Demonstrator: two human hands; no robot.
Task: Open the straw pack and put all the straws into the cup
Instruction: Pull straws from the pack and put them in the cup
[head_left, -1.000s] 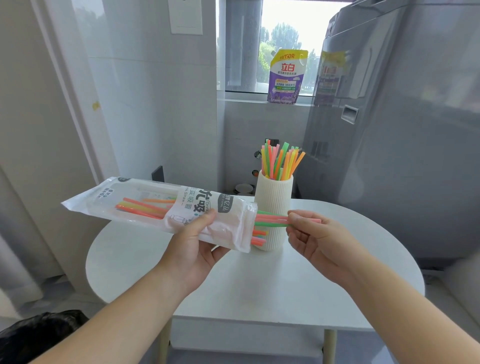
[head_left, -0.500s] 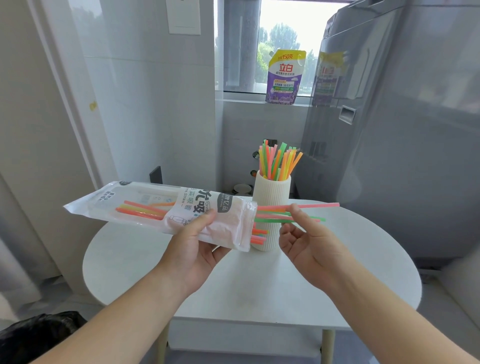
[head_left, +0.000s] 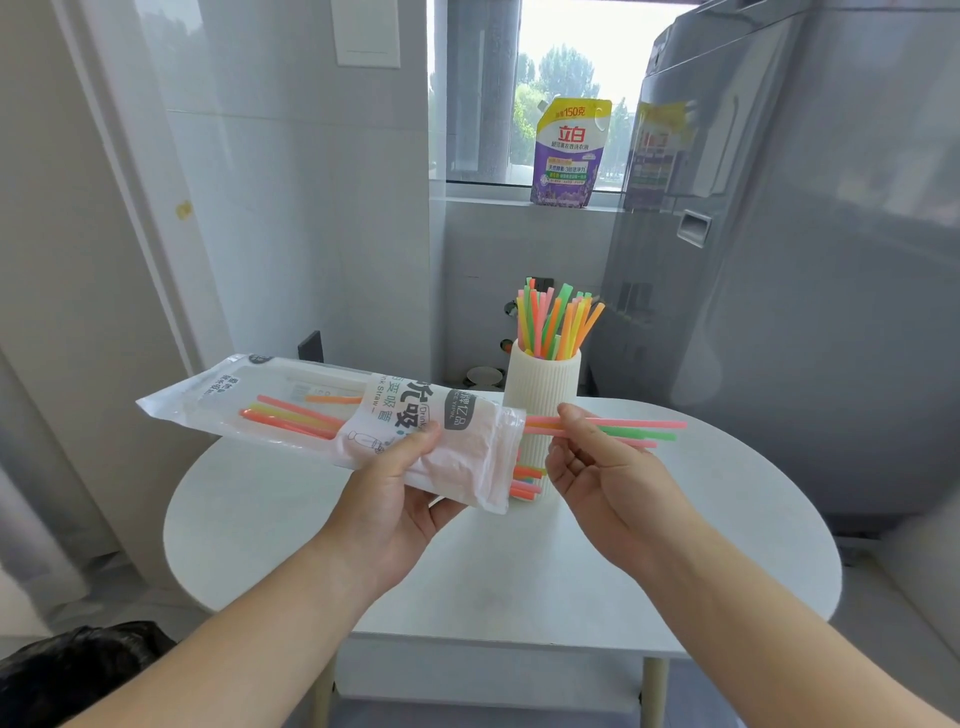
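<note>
Just past the open pack (head_left: 332, 410) edge, the right hand (head_left: 597, 480) pinches straws (head_left: 641, 427).

Straw pack (head_left: 332, 415) hides cup (head_left: 543, 384) lower-left wall.

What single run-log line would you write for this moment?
left hand: grips straw pack | right hand: pinches straws partway out of pack | cup: upright, partly loaded | task: unfinished
</note>
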